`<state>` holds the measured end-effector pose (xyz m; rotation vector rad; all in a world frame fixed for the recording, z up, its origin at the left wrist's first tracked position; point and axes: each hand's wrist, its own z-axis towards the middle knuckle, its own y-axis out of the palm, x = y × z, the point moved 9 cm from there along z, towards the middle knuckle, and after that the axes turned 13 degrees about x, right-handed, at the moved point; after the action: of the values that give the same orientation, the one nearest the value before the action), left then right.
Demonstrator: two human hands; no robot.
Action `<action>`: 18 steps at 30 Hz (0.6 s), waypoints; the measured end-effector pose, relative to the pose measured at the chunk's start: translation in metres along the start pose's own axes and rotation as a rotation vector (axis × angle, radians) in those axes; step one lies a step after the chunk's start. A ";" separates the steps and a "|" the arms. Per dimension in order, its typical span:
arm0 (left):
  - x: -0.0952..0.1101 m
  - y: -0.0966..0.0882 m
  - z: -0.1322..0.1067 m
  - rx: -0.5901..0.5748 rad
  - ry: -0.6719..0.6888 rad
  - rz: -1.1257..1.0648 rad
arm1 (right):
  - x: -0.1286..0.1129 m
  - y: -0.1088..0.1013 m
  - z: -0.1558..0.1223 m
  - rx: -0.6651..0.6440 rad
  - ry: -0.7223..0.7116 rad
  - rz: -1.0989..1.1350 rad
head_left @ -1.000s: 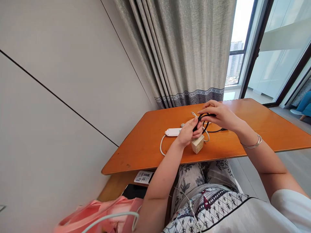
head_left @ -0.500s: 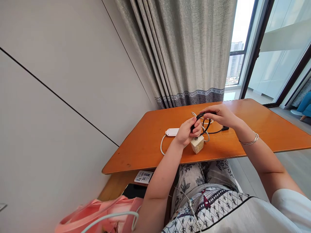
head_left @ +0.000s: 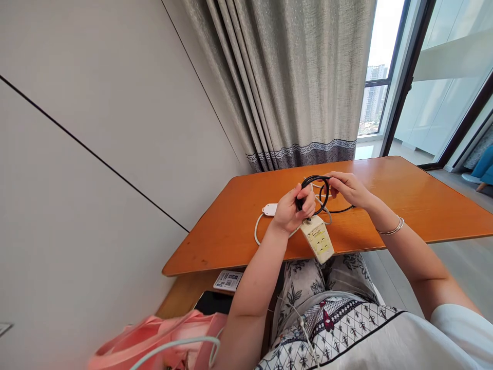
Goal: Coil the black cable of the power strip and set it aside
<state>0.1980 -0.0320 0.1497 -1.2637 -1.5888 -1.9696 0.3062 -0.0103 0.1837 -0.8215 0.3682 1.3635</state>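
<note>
Above the orange table, my left hand is closed around a coiled black cable. My right hand pinches the same coil at its far side; a loose strand trails onto the table. A cream adapter block with a yellow label hangs tilted just below my left hand, over the table's near edge. Behind the hands lies a white power strip whose white cord curls toward me.
A grey curtain hangs behind the table, with a glass door to the right. A pink bag with a white cord, a dark phone and a printed card lie at lower left. A plain wall fills the left.
The adapter block has tipped from standing on the table to hanging tilted over the near edge, label showing. Both hands have drawn slightly closer with the black coil.
</note>
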 end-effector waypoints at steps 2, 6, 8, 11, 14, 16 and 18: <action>0.003 -0.002 -0.001 0.037 0.019 -0.041 | 0.003 -0.002 -0.005 0.043 -0.037 -0.019; 0.012 -0.006 -0.004 0.080 0.094 -0.116 | 0.010 -0.009 -0.015 0.108 -0.109 -0.140; 0.017 -0.009 -0.006 0.092 0.140 -0.129 | 0.015 -0.013 -0.019 0.124 -0.124 -0.205; 0.018 -0.013 -0.007 0.106 0.174 -0.108 | 0.019 -0.020 -0.023 0.182 -0.156 -0.316; 0.019 -0.016 -0.008 0.106 0.216 -0.084 | 0.018 -0.024 -0.027 0.216 -0.183 -0.398; 0.025 -0.019 -0.010 0.109 0.275 -0.078 | 0.023 -0.026 -0.031 0.213 -0.173 -0.414; 0.033 -0.023 -0.015 0.121 0.337 -0.076 | 0.035 -0.027 -0.035 0.196 -0.110 -0.393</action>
<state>0.1567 -0.0287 0.1611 -0.7867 -1.5755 -1.9710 0.3473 -0.0095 0.1449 -0.6144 0.2349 0.9838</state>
